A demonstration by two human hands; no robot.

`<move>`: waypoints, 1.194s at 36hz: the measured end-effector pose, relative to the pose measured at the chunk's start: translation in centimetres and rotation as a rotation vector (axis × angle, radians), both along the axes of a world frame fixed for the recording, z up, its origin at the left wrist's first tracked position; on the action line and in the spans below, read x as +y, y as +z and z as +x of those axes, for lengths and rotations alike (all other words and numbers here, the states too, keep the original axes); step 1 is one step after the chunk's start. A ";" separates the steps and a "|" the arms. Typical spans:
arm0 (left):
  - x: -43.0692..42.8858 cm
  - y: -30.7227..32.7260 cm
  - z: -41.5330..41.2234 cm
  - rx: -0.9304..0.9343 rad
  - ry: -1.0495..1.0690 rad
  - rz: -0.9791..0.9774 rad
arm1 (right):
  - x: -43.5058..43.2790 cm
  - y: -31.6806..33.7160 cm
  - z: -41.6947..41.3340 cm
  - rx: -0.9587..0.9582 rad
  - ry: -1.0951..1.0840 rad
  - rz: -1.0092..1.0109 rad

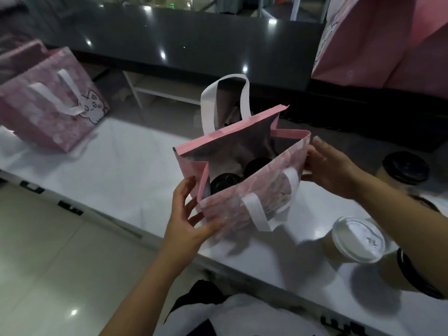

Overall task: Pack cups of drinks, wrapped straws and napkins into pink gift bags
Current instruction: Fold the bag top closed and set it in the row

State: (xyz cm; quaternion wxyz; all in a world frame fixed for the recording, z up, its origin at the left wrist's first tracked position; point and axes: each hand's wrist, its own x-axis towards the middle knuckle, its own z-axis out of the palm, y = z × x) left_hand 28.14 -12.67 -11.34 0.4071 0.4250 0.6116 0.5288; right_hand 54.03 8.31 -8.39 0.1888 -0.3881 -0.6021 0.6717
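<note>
A pink gift bag [232, 202] with white handles stands open on the white counter [121, 166]. Two black-lidded cups [225, 181] sit inside it. My left hand [191, 214] grips the bag's near left corner. My right hand [332, 166] holds the bag's right side near the rim. To the right of the bag stand a white-lidded cup [356, 241] and a black-lidded cup [404, 168]. Another black-lidded cup [412, 272] is partly hidden under my right forearm. No straws or napkins are visible.
A second pink gift bag [48, 105] with a cat print lies at the counter's far left. A large pink bag [388, 44] stands at the top right on a dark counter [194, 37]. The tiled floor [60, 263] lies below the counter's near edge.
</note>
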 end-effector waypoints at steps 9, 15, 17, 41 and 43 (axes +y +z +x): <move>0.9 0.6 -2.8 0.032 -0.015 -0.044 | -1.0 0.0 1.9 -0.019 0.147 0.101; 2.0 1.8 -4.4 0.181 -0.028 0.010 | 0.3 0.4 2.4 0.065 0.148 0.092; 2.5 2.0 -4.7 0.202 -0.019 -0.006 | 0.8 0.6 2.1 0.048 0.163 0.094; 12.4 2.8 -13.0 0.051 -0.197 0.031 | 4.8 0.9 -4.2 -0.013 -0.086 0.216; 13.4 2.6 -13.0 0.019 -0.165 0.078 | 4.2 1.2 -4.7 -0.069 -0.104 0.257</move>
